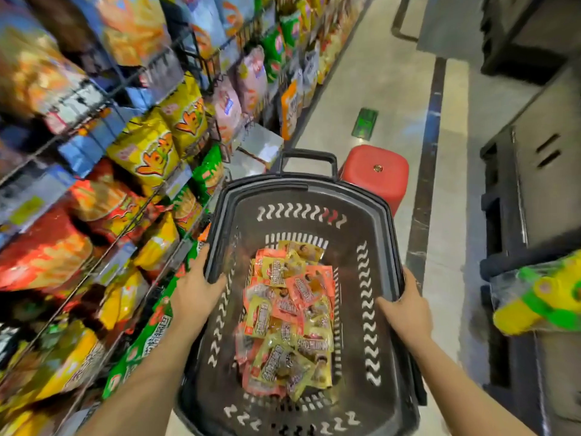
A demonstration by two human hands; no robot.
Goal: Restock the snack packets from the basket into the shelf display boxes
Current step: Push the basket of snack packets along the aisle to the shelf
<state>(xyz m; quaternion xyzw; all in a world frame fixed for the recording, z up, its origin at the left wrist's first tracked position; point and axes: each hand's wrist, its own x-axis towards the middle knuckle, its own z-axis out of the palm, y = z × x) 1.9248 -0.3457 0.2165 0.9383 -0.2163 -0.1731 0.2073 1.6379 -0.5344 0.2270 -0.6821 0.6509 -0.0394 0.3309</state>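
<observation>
A black plastic shopping basket (371, 309) fills the lower middle of the head view, held up in front of me. Several small yellow and red snack packets (289, 313) lie piled on its bottom. My left hand (196, 292) grips the basket's left rim, thumb inside the wall. My right hand (405, 306) grips the right rim the same way. The basket's upright black handle (306, 157) sticks up at its far end. No display box is clearly visible.
Wire shelves packed with large chip bags (147, 152) run along the left side. A red plastic stool (375, 174) stands on the tiled aisle floor just beyond the basket. A green floor sticker (364, 122) lies farther ahead. Dark grey units (534, 158) and a yellow-green toy (544, 297) line the right.
</observation>
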